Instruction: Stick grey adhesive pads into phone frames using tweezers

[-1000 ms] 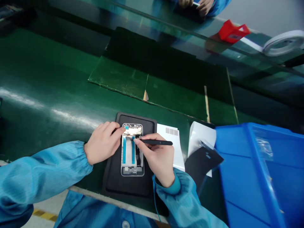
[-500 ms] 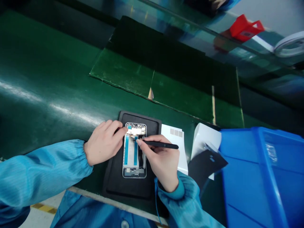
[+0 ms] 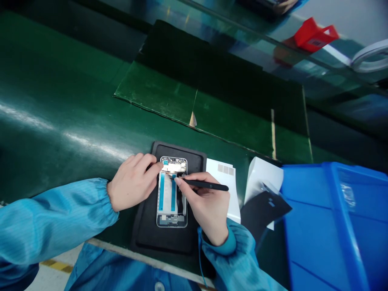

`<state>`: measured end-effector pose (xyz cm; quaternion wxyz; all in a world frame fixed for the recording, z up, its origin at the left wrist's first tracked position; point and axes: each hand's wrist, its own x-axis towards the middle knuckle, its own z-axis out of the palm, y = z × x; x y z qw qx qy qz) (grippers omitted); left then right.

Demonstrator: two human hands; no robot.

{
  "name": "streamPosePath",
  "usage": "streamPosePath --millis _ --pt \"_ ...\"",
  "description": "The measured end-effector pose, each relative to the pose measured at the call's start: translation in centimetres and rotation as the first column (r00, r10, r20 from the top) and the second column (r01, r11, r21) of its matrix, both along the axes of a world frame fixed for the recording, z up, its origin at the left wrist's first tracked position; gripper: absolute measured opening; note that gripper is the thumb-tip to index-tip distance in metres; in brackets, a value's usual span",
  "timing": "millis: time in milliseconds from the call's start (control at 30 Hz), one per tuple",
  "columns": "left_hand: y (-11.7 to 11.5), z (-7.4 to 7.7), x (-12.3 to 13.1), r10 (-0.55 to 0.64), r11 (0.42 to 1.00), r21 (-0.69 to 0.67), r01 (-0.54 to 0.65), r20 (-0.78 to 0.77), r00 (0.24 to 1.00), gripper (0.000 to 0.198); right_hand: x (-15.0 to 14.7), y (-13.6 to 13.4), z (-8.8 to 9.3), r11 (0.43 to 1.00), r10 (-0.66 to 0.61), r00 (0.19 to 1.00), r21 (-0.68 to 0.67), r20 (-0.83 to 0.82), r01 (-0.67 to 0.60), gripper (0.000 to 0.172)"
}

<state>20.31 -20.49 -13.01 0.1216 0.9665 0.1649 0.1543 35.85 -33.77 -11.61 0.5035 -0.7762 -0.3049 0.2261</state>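
Note:
An opened smartphone lies face down on a black tray, its circuit board and two blue strips exposed. My left hand is at its upper left edge, thumb and forefinger closed against the frame beside the board. In my right hand, gripped like a pen, are black tweezers. Their tip points left over the phone's interior, just below the board. Whether the tip pinches anything is too small to tell. My right fingers cover part of the phone's right side.
Right of the tray lie white sheets with grey squares, and a curled white sheet with a black sheet. A blue bin stands at the right. Behind is a green board; a red holder sits farther back.

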Motion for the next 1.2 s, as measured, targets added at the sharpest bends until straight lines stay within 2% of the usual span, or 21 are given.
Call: streamPosePath --millis 1200 --pt "0.07 -0.04 -0.10 -0.023 0.999 0.031 0.023 0.022 0.999 0.022 0.06 -0.18 0.03 1.000 0.026 0.999 -0.016 0.044 -0.025 0.015"
